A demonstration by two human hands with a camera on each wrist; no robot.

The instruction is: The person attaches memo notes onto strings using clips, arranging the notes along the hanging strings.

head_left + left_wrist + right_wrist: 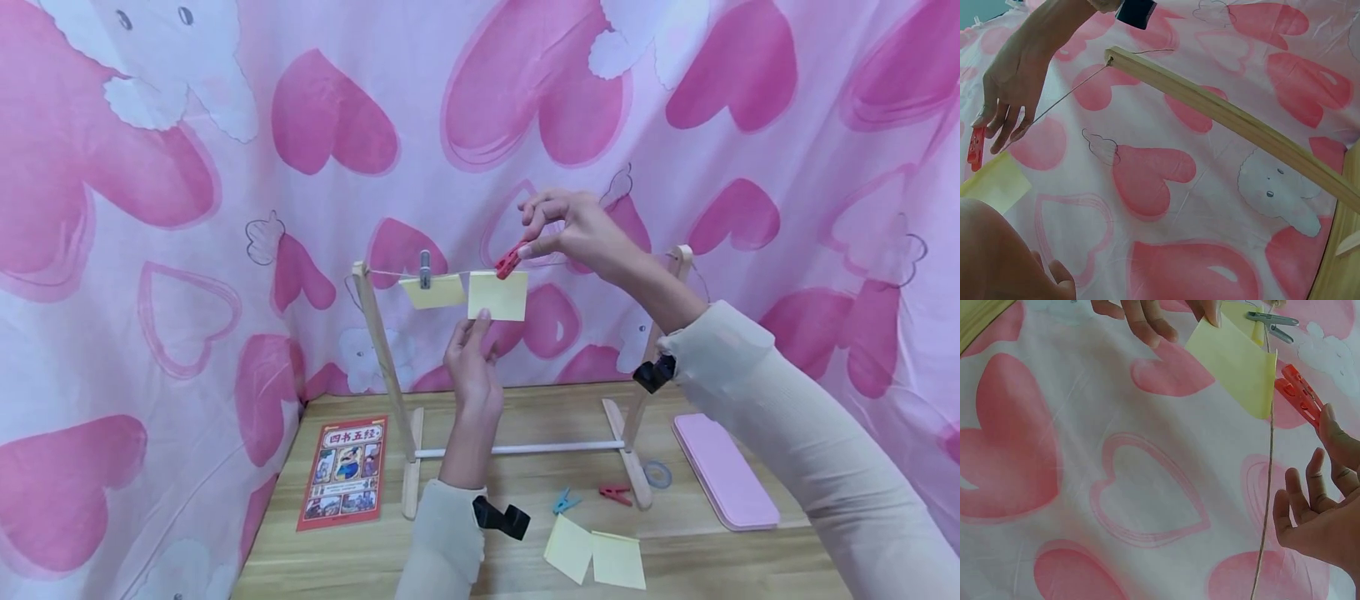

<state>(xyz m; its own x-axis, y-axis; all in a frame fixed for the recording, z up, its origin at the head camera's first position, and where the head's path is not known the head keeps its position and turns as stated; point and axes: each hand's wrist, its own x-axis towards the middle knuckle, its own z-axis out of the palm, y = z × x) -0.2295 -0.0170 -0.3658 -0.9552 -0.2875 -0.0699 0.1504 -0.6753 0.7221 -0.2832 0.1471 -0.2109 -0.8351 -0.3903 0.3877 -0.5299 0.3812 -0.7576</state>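
My left hand (474, 367) pinches the lower edge of a pale yellow paper note (498, 297), its top edge at the string (1269, 481). Just above that edge, my right hand (581, 229) pinches a red clothespin (510, 261) between thumb and fingers. In the right wrist view the red clothespin (1299, 394) points at the note (1235, 365), with a small gap showing between them. To the left, a grey clothespin (425, 271) holds another yellow note (435, 292) on the string. The left fingertips behind the note are hidden in the head view.
The string runs between two wooden posts (384, 358) joined by a white rod (555, 448). On the table lie two yellow notes (618, 560), a blue clothespin (566, 501), a red clothespin (615, 494), a tape roll (657, 475), a pink case (726, 472) and a red booklet (343, 472).
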